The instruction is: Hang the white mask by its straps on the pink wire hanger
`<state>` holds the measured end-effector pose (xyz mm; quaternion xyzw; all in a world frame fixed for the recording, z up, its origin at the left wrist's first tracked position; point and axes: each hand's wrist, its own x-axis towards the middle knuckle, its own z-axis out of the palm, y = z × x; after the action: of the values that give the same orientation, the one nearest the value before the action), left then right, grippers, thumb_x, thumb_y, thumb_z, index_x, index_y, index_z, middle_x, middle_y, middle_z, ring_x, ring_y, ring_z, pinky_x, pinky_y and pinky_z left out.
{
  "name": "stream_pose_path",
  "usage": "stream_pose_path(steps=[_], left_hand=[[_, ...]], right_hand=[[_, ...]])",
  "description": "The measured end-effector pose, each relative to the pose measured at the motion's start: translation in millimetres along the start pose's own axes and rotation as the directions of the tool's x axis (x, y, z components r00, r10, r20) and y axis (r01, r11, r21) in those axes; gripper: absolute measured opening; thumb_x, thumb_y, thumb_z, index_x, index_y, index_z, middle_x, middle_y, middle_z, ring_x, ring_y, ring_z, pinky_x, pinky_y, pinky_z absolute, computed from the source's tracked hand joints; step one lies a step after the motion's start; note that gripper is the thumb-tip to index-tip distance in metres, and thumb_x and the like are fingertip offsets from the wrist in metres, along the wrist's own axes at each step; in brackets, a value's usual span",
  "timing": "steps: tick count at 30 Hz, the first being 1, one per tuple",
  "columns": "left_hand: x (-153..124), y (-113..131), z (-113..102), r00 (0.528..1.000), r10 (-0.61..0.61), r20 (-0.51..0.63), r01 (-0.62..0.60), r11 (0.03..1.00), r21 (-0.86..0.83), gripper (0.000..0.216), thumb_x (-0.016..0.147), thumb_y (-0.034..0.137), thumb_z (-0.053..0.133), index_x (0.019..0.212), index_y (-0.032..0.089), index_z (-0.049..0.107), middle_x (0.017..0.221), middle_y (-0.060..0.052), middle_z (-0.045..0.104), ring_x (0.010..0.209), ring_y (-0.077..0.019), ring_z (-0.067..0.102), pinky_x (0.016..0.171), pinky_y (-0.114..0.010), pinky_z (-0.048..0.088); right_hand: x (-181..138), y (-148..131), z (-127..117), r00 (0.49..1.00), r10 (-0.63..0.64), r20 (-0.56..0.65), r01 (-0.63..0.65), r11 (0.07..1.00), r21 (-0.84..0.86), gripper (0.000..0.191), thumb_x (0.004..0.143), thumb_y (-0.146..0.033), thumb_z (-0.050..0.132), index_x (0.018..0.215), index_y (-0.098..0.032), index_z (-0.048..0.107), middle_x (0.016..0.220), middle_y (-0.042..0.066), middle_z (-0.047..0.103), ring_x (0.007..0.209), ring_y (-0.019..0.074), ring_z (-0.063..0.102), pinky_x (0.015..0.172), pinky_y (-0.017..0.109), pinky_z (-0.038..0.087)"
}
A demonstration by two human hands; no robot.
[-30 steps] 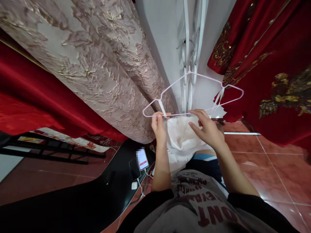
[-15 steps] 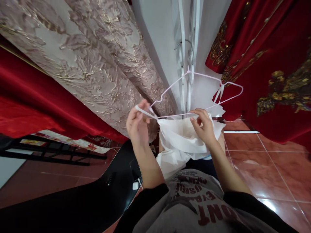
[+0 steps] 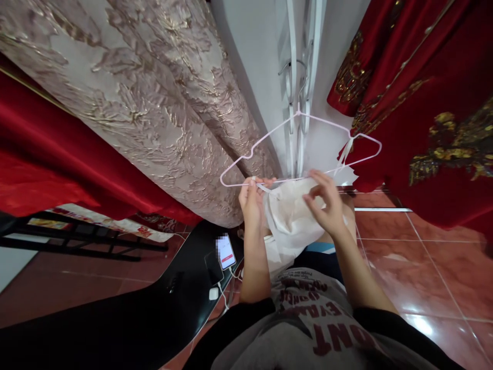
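A pale pink hanger (image 3: 269, 134) hangs by its metal hook. At its lower left bar my left hand (image 3: 252, 203) is closed, the thumb pressed over a thin white strap (image 3: 265, 188). That strap leads to a white garment (image 3: 295, 205) lying over my lap, below the bar. A second white strap (image 3: 345, 152) is looped over the notch at the hanger's right. My right hand (image 3: 327, 205) is beside the garment's top edge, thumb and forefinger curved and apart, with nothing visible between them. Its fingertips near the bar are blurred.
Cream and gold brocade fabric (image 3: 173, 103) hangs close on the left, and red embroidered fabric (image 3: 435, 118) on the right. White rails (image 3: 290, 46) stand behind the hanger. A black bench (image 3: 154, 308) at lower left bears a lit phone (image 3: 226, 253), cables and a white charger (image 3: 213, 294).
My left hand has moved right with the strap, which has come off the hanger's left end and now lies near the lower bar. My right hand has shifted slightly. The lit phone has come into view.
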<state>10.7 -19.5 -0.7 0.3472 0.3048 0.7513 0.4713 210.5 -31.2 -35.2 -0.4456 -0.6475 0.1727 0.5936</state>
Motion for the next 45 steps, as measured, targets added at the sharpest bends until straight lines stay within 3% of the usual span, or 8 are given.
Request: stream_pose_path(steps=[4, 8, 18, 23, 29, 32, 38, 45], left_hand=[[5, -1, 2, 1.0, -0.001, -0.016, 0.002, 0.999, 0.038, 0.042, 0.09, 0.057, 0.082, 0.083, 0.02, 0.064, 0.078, -0.004, 0.076, 0.086, -0.0226, 0.082, 0.086, -0.034, 0.061], [8, -3, -2, 0.999, -0.002, -0.038, 0.005, 0.997, 0.075, 0.046, 0.088, 0.062, 0.082, 0.084, 0.02, 0.062, 0.077, -0.004, 0.075, 0.083, -0.0224, 0.081, 0.08, -0.031, 0.059], [14, 4, -8, 0.999, 0.05, -0.015, -0.049, 0.997, 0.056, 0.049, 0.085, 0.063, 0.084, 0.081, 0.021, 0.061, 0.071, 0.0, 0.07, 0.073, -0.018, 0.075, 0.089, -0.039, 0.064], [14, 6, -9, 1.0, 0.022, 0.014, -0.023, 0.999, 0.038, 0.047, 0.086, 0.062, 0.085, 0.082, 0.02, 0.062, 0.07, 0.0, 0.069, 0.071, -0.0175, 0.073, 0.088, -0.04, 0.065], [13, 9, -9, 1.0, 0.012, 0.025, -0.014, 0.998, 0.068, 0.043, 0.092, 0.058, 0.079, 0.082, 0.021, 0.06, 0.07, 0.0, 0.066, 0.073, -0.0176, 0.073, 0.094, -0.043, 0.064], [13, 12, -10, 1.0, 0.001, 0.026, -0.003, 0.997, 0.078, 0.042, 0.094, 0.057, 0.077, 0.081, 0.021, 0.058, 0.07, 0.0, 0.066, 0.076, -0.0188, 0.074, 0.095, -0.045, 0.064], [8, 12, -6, 0.998, -0.003, 0.069, 0.0, 0.999, 0.04, 0.044, 0.092, 0.058, 0.08, 0.083, 0.02, 0.06, 0.073, 0.0, 0.067, 0.078, -0.0184, 0.073, 0.098, -0.046, 0.064], [8, 13, -6, 0.999, -0.016, 0.041, 0.013, 0.997, 0.074, 0.047, 0.091, 0.063, 0.079, 0.081, 0.021, 0.06, 0.072, -0.001, 0.067, 0.078, -0.0199, 0.074, 0.1, -0.047, 0.063]], right_hand=[[11, 23, -26, 0.886, 0.273, -0.376, -0.241, 0.962, 0.131, 0.032, 0.092, -0.035, 0.065, 0.123, -0.026, 0.068, 0.116, 0.008, 0.07, 0.069, 0.0131, 0.055, 0.062, 0.03, 0.048], [24, 28, -35, 0.877, 0.48, 0.024, -0.465, 0.833, 0.299, 0.014, 0.083, -0.031, 0.07, 0.093, -0.022, 0.072, 0.085, 0.0, 0.067, 0.057, 0.0086, 0.044, 0.054, 0.025, 0.035], [32, 2, -41, 0.998, 0.064, 0.0, -0.064, 0.99, 0.125, 0.015, 0.087, -0.031, 0.077, 0.097, -0.027, 0.088, 0.079, 0.001, 0.071, 0.07, 0.0155, 0.061, 0.063, 0.031, 0.047], [61, -11, -57, 0.955, -0.086, -0.283, 0.058, 0.993, -0.104, 0.042, 0.077, -0.041, 0.091, 0.117, -0.028, 0.087, 0.065, -0.005, 0.046, 0.061, 0.0119, 0.037, 0.059, 0.029, 0.038], [72, 6, -58, 0.816, 0.068, -0.574, 0.026, 0.988, 0.154, 0.046, 0.076, -0.041, 0.089, 0.116, -0.018, 0.087, 0.067, -0.003, 0.053, 0.059, 0.0104, 0.037, 0.062, 0.032, 0.04], [74, 6, -60, 0.866, 0.091, -0.492, -0.012, 0.987, 0.16, 0.052, 0.075, -0.04, 0.087, 0.122, -0.019, 0.084, 0.076, 0.0, 0.066, 0.057, 0.0092, 0.038, 0.059, 0.031, 0.041], [88, -8, -76, 0.927, -0.215, -0.308, 0.125, 0.949, -0.289, 0.039, 0.08, -0.03, 0.082, 0.119, -0.026, 0.085, 0.098, 0.004, 0.083, 0.064, 0.0113, 0.043, 0.066, 0.032, 0.044], [97, 8, -68, 0.886, -0.013, -0.464, -0.013, 0.999, -0.052, 0.047, 0.083, -0.033, 0.082, 0.127, -0.018, 0.081, 0.112, 0.014, 0.079, 0.071, 0.0143, 0.052, 0.067, 0.034, 0.044]])
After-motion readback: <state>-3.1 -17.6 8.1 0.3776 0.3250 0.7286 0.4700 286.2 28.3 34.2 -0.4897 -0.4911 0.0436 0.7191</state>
